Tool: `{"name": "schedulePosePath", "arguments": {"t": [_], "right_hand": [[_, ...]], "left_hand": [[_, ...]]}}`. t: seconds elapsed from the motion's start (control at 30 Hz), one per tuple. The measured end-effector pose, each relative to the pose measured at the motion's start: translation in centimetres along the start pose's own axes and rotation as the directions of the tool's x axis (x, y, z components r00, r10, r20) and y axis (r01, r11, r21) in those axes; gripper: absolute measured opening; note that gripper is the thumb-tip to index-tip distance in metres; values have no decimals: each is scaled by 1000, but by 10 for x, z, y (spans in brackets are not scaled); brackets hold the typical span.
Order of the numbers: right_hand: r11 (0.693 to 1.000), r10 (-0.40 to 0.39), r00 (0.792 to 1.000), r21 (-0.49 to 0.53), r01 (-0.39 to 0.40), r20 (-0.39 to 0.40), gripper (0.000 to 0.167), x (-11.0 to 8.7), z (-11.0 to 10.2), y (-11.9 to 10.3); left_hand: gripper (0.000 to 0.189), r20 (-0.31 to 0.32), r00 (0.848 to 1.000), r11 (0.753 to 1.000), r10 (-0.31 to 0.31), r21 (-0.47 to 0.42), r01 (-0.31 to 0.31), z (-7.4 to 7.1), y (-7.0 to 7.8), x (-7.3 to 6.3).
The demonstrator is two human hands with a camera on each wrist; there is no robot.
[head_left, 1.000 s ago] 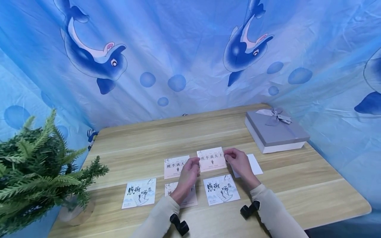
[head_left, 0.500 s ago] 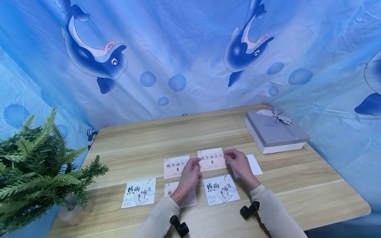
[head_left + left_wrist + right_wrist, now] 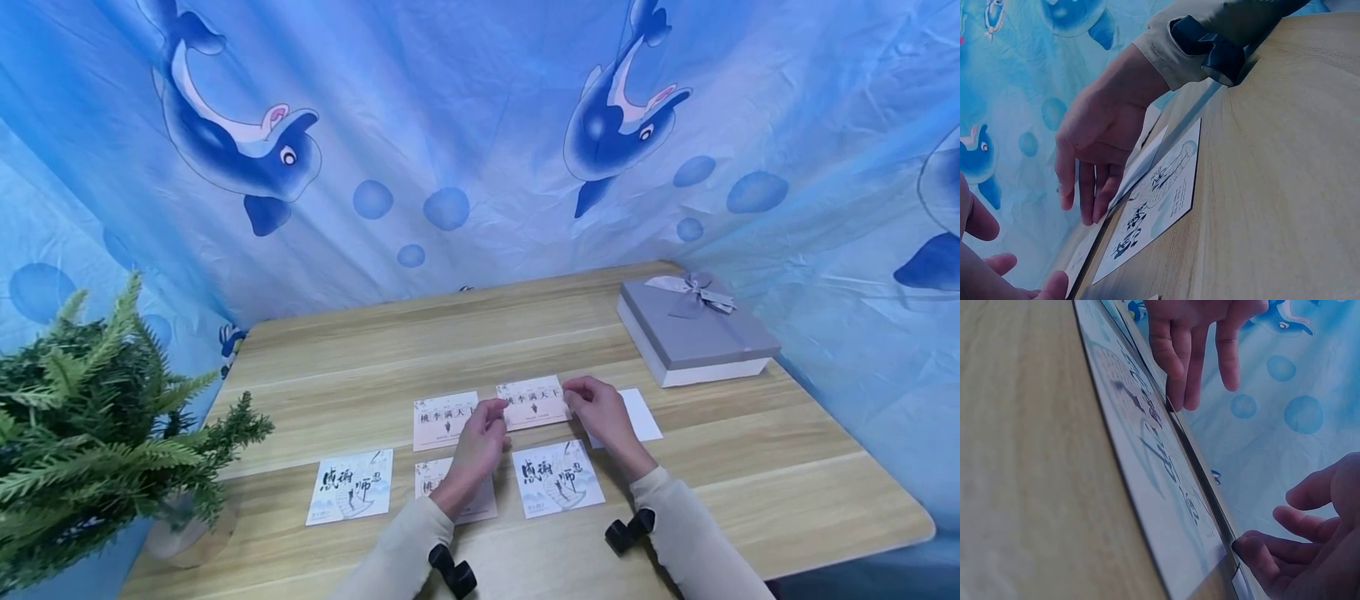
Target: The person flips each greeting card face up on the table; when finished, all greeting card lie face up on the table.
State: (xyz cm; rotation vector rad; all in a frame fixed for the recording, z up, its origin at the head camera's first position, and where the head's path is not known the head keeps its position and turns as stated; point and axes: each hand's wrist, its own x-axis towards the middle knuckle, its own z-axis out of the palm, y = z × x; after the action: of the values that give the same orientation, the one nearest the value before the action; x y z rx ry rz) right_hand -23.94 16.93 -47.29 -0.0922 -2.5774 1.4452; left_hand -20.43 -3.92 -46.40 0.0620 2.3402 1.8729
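Observation:
A pale pink greeting card (image 3: 531, 408) with dark characters lies face up between my two hands. At its left edge is my left hand (image 3: 480, 442), fingers loosely extended and fingertips right at the card. My right hand (image 3: 603, 412) has its fingertips at the card's right edge; in the left wrist view its fingers point straight down. Two more pink cards lie nearby: one to the left (image 3: 435, 423), another lower pink card (image 3: 480, 502) partly hidden under my left forearm. A white card with blue-grey calligraphy (image 3: 558, 479) lies just in front.
Another calligraphy card (image 3: 349, 487) lies at left on the wooden table (image 3: 405, 350). A blank white card (image 3: 641, 415) is partly covered by my right hand. A grey gift box (image 3: 697, 329) with a bow stands at back right, a potted green plant (image 3: 97, 442) at left.
The pink card between my hands has shifted very slightly toward me, its top edge sitting a little lower. Both hands stay nearly in place.

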Motion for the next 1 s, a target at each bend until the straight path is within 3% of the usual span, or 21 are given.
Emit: {"name": "schedulePosePath", "arguments": {"t": [0.77,1.0], "right_hand": [[1000,12,1000,12,-12,-3,21,-3,-2,0],[1000,8,1000,19,-8,-1,22,-3,-5,-2]], "left_hand": [[42,26,999,999,20,-33,-20,2,-3,-2],[40,16,998,998,64,16,-64,1,2,-1]]}}
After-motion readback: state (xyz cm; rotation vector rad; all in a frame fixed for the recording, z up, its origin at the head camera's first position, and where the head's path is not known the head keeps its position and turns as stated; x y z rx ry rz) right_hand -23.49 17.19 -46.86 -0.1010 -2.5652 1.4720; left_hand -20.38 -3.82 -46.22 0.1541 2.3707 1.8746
